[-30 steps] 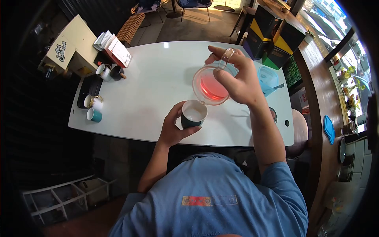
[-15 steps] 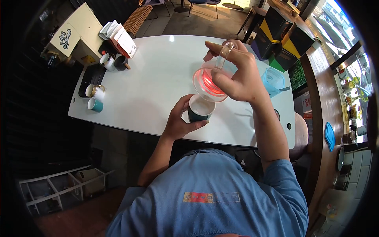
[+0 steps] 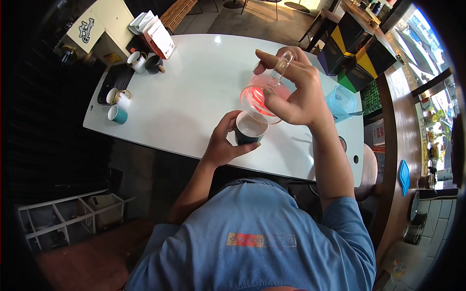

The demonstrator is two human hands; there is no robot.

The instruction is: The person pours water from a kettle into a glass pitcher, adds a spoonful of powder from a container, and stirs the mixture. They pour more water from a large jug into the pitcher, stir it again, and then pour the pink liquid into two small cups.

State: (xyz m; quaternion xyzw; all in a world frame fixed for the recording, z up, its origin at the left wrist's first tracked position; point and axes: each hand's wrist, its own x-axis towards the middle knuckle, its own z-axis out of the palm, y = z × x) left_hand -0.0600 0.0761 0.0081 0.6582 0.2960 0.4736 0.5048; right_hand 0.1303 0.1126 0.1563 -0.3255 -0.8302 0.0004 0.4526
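Note:
My left hand [image 3: 224, 145] wraps around a small dark teal cup [image 3: 251, 130] with a pale inside, its mouth facing up at me. Above it, my right hand [image 3: 300, 94] grips a clear glass jug [image 3: 247, 99] by its handle and side. The jug is tipped toward the cup, its rim overlapping the cup's far edge in this view. Bright red shows through the glass near my right thumb. Both vessels are over the white table [image 3: 194, 97].
On the right stand a light blue plastic container [image 3: 341, 103] and dark boxes [image 3: 347, 36]. At the left are a teal cup [image 3: 117, 114], white-and-gold cups [image 3: 119, 97], a dark pot [image 3: 154, 63] and a card holder [image 3: 159, 39]. A wooden counter [image 3: 395, 97] runs along the right.
The view has shifted slightly. My hands keep their grips, the jug still tipped over the cup, and less red shows inside the jug.

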